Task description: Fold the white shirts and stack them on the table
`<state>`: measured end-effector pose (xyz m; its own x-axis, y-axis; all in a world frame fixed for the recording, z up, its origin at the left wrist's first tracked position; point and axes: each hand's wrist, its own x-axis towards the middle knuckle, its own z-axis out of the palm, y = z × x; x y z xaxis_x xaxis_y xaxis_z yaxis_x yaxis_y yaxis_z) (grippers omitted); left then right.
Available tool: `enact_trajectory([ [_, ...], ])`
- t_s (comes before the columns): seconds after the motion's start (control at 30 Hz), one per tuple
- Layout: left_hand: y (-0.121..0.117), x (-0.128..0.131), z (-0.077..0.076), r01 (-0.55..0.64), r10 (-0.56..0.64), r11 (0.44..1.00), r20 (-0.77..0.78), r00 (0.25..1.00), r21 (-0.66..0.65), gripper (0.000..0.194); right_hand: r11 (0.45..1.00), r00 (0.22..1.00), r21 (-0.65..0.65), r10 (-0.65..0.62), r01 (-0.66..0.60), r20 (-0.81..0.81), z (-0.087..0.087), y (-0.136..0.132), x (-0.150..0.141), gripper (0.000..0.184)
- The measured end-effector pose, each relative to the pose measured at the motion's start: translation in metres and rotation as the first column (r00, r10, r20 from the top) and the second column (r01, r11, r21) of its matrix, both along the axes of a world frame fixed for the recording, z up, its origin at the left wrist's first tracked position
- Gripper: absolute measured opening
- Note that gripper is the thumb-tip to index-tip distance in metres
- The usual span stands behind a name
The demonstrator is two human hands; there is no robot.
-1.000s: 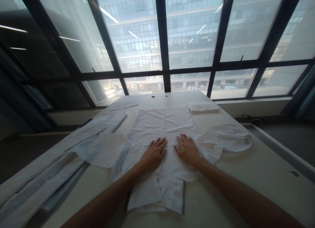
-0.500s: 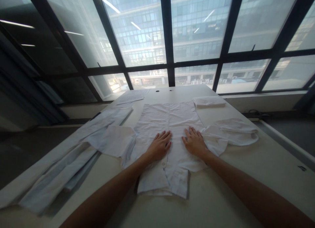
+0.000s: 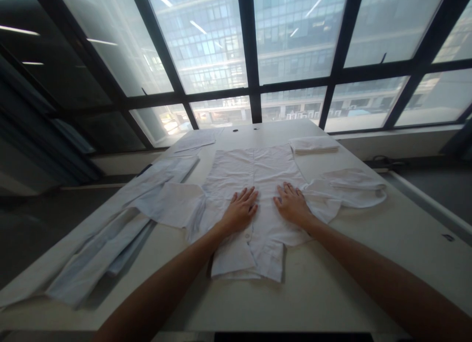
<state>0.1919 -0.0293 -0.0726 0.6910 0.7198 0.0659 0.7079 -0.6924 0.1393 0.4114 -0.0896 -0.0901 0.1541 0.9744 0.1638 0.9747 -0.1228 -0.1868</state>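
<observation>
A white button-front shirt (image 3: 254, 167) lies spread on the table, its collar end toward me and its sleeves out to both sides. My left hand (image 3: 240, 209) rests flat on the shirt just left of the button line, fingers stretched out. To the right of that line my right hand (image 3: 292, 204) also lies flat on the cloth with its fingers apart. Neither hand grips the fabric. One sleeve (image 3: 173, 204) reaches left over other garments; the other sleeve (image 3: 356, 192) is bent in a loop at the right. My forearms cover part of the shoulders.
Several white garments (image 3: 106, 251) lie layered along the table's left side. A folded white cloth stack (image 3: 315, 145) is at the far right, and a flat white piece (image 3: 195, 139) at the far left. The white table (image 3: 324, 293) reaches toward large dark-framed windows (image 3: 291, 37).
The view has shifted slightly, so the table's near edge now shows at the bottom. Both hands stay flat on the shirt in nearly the same places.
</observation>
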Motion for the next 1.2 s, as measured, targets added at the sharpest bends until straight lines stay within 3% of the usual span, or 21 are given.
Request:
enact_trajectory([
  [0.2,-0.002,0.000,0.003,-0.059,0.059,0.998,0.008,0.998,-0.011,0.059,1.000,1.000,0.008,0.005,-0.005,-0.005,-0.001,0.000,0.001,0.060],
  [0.77,0.001,0.000,0.001,-0.062,0.063,0.998,0.005,0.998,-0.022,0.060,1.000,1.000,-0.005,0.012,-0.012,0.000,0.002,-0.001,0.001,0.060],
  [0.93,0.017,-0.010,0.002,-0.159,0.158,0.986,-0.031,0.987,-0.040,0.062,1.000,1.000,0.002,0.011,-0.011,-0.007,0.001,-0.001,0.002,0.060],
  [1.2,0.059,-0.055,-0.001,-0.341,0.340,0.940,-0.090,0.936,0.004,0.063,1.000,1.000,-0.005,0.011,-0.011,-0.015,0.002,-0.002,0.003,0.061],
])
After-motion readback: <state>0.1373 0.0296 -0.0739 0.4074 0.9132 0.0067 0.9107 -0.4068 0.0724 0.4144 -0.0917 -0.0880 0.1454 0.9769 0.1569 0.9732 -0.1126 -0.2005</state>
